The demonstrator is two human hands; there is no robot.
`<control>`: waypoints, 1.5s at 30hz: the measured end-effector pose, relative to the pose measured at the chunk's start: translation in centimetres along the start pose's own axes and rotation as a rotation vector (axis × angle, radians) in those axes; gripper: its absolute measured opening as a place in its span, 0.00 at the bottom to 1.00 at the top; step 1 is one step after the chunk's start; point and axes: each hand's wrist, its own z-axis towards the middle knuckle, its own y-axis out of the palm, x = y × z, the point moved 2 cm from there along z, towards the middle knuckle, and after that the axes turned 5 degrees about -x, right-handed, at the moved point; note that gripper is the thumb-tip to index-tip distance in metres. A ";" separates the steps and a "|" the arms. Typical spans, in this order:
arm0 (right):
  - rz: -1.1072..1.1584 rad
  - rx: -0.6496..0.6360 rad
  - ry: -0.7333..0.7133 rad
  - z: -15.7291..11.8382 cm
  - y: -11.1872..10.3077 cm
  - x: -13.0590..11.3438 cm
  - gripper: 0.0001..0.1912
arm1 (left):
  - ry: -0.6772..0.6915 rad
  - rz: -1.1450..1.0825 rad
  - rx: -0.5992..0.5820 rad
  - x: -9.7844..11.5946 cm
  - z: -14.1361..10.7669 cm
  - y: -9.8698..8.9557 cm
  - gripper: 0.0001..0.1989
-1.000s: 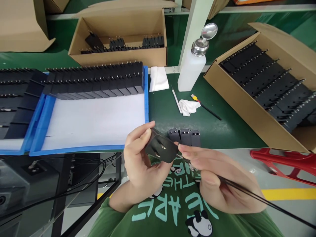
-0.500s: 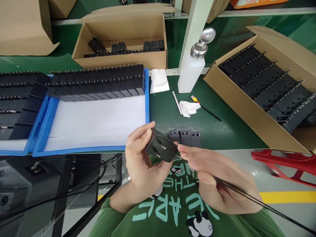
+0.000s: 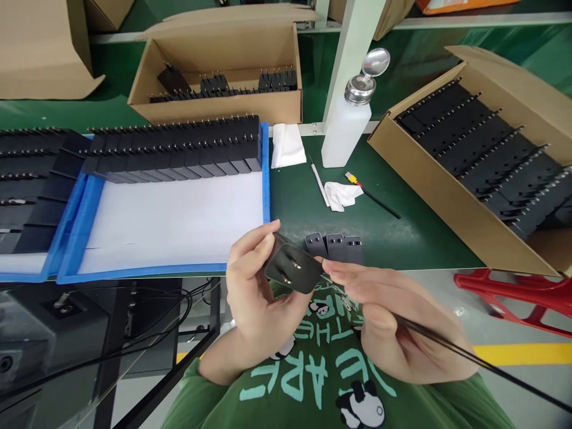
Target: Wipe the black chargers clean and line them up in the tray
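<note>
Hands barely shifted since earlier, left hand (image 3: pixel 254 292) clamped on black plastic plug adapter (image 3: pixel 292 269), right hand (image 3: pixel 393 325) pinching thin black rod (image 3: pixel 469 357), three grey adapters (image 3: pixel 335 247) on green desk (image 3: pixel 402 238).

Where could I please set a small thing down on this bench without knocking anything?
The white sheet in the blue tray is bare in front of the chargers. Green mat is free between tray and white stick. It is crowded by the bottle, cloth and three chargers.

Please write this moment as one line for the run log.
left hand: holds black charger | right hand: holds thin black rod, tip at charger | three chargers on green table
</note>
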 end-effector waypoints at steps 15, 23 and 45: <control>0.100 0.030 -0.002 0.2 0.6 0.0 0.09 | -0.027 0.012 0.004 -0.1 -0.4 -0.1 0.39; 0.087 0.067 0.007 0.2 0.8 -0.1 0.09 | 0.010 -0.008 0.015 0.0 -0.2 -0.2 0.39; 0.064 0.070 0.006 0.3 0.9 -0.3 0.09 | 0.011 0.061 0.017 0.2 0.0 -0.4 0.36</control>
